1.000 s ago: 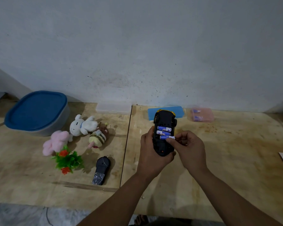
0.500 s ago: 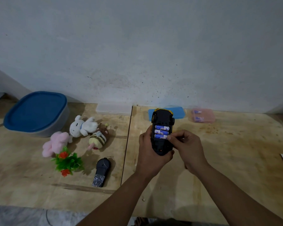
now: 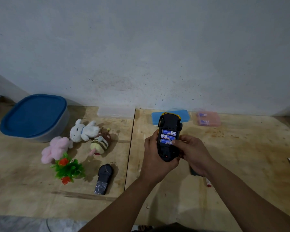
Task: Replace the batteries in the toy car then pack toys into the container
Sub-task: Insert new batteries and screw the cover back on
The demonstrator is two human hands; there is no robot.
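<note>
From the head camera, the toy car [image 3: 169, 136] is held belly-up above the wooden table [image 3: 241, 148], its yellow body showing only at the far end and its black underside facing the camera. The battery bay is uncovered, with three blue batteries [image 3: 168, 136] lying side by side across it. The left hand [image 3: 155, 158] grasps the car from the left and beneath, fingers curled round its near end and thumb along the left edge. The right hand [image 3: 192, 152] comes in from the right, fingers curled against the car's right side and thumb tip pressing on the end of the nearest battery.

Well to the left, the container [image 3: 34, 117] sits closed under a blue lid, by the wall. Between it and the car lie a white plush rabbit [image 3: 84, 130], a pink plush toy [image 3: 56, 149], a striped plush bee [image 3: 100, 144], a plastic plant [image 3: 67, 169] with red flowers and a black remote control [image 3: 104, 179]. Against the wall rest a clear plastic case [image 3: 115, 112], a blue case [image 3: 184, 115] partly behind the car, and a pink case [image 3: 207, 118] holding batteries.
</note>
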